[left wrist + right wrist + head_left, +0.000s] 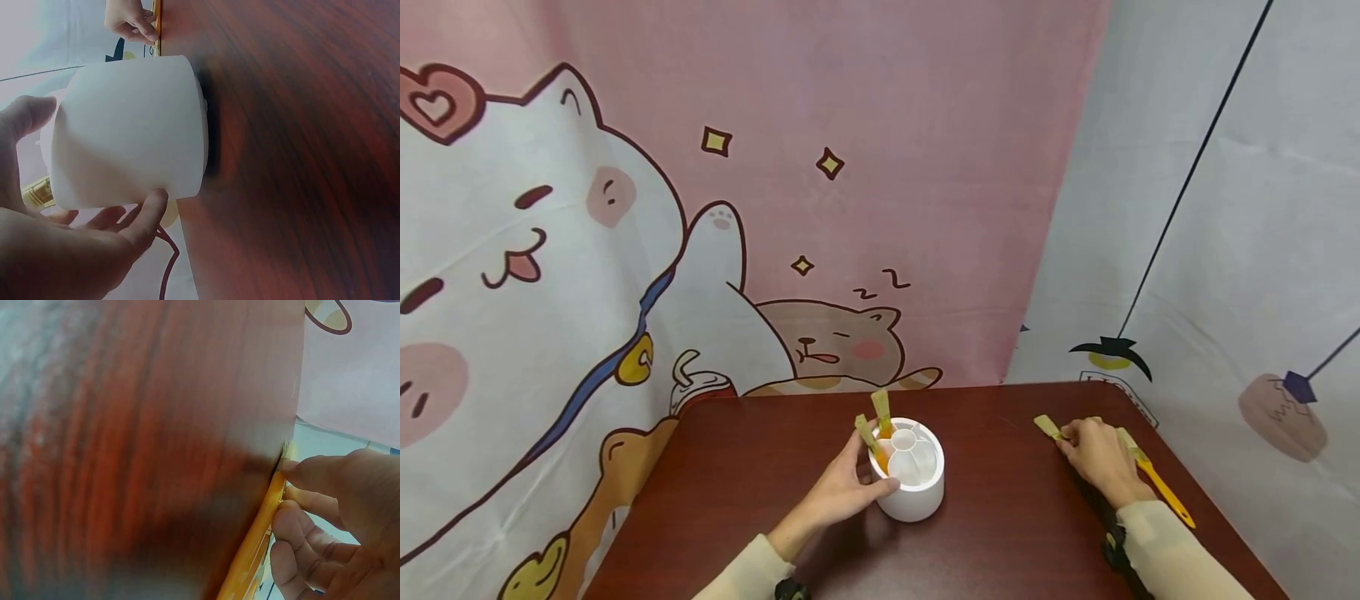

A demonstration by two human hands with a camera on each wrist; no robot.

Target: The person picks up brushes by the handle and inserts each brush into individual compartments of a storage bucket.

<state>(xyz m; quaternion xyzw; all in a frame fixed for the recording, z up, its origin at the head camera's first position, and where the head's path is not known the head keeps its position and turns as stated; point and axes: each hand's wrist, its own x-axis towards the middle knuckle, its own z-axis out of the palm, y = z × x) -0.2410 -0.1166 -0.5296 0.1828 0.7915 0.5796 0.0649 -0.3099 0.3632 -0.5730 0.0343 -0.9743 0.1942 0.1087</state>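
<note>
A white round holder (912, 502) with several compartments stands upright on the table. My left hand (842, 487) grips it from the left, with the thumb on the near side and the fingers round the far side. Two paintbrushes (881, 405) with pale bristles stand in its left compartments, bristles up. Over at the right, my right hand (1099, 454) pinches a flat yellow paintbrush (253, 547) near the bristle end, thumb against fingers, low at the tabletop. Its bristles (1047, 427) stick out left of the hand in the head view, while the hand hides much of its handle there.
Another yellow-handled paintbrush (1168, 493) lies just right of my right hand, close to the table's right edge. The dark red-brown table (992, 542) ends at the back against a printed cloth (955, 208) with cartoon cats.
</note>
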